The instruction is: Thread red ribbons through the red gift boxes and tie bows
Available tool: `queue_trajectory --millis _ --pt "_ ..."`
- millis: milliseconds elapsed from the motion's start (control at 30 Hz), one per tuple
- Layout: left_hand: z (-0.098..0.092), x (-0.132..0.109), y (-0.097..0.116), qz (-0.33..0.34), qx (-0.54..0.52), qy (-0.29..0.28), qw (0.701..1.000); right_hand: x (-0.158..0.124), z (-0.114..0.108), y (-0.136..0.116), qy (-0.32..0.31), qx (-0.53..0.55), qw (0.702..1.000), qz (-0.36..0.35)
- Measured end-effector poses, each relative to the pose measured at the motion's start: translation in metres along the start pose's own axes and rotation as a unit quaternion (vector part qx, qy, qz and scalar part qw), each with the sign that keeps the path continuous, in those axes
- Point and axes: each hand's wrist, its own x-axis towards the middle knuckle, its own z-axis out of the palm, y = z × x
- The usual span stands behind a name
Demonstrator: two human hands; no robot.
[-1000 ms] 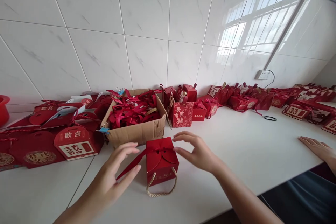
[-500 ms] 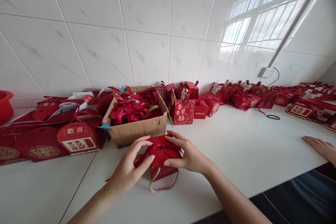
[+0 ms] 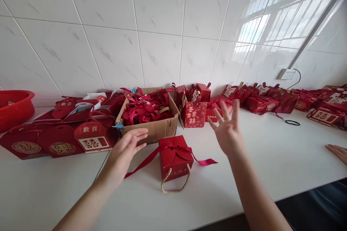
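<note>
White table (image 3: 265,151) below a tiled wall: small red gift box (image 3: 175,156) at centre, ribbon (image 3: 141,164) tied over its lid, tails trailing to 8 and 3 o'clock; left hand (image 3: 127,148) at 9 and right hand (image 3: 227,130) at 2, both spread open and empty, clear of the box, so the tying looks finished.

The red box (image 3: 175,156) has been let go: the left hand (image 3: 125,149) and right hand (image 3: 227,129) are now lifted clear, fingers spread, and the ribbon (image 3: 202,160) is trailed out on both sides.
</note>
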Motion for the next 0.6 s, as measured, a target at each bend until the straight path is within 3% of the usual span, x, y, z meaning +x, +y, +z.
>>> queue_trajectory --millis 100,233,433,600 --pt "-0.006 0.007 0.011 -0.094 -0.166 0.022 0.981 0.011 0.005 -0.036 0.037 0.117 0.992 0.01" --pt "-0.003 0.009 0.005 -0.161 -0.13 0.008 0.978 0.001 0.02 -0.054 0.008 0.099 0.995 -0.009" --pt "0.013 0.01 -0.005 -0.15 0.061 -0.093 0.982 -0.017 0.032 -0.002 0.036 0.04 0.994 0.094" --pt "0.022 0.016 -0.006 -0.135 0.118 -0.104 0.978 -0.021 0.036 0.023 -0.085 -0.185 0.961 0.187"
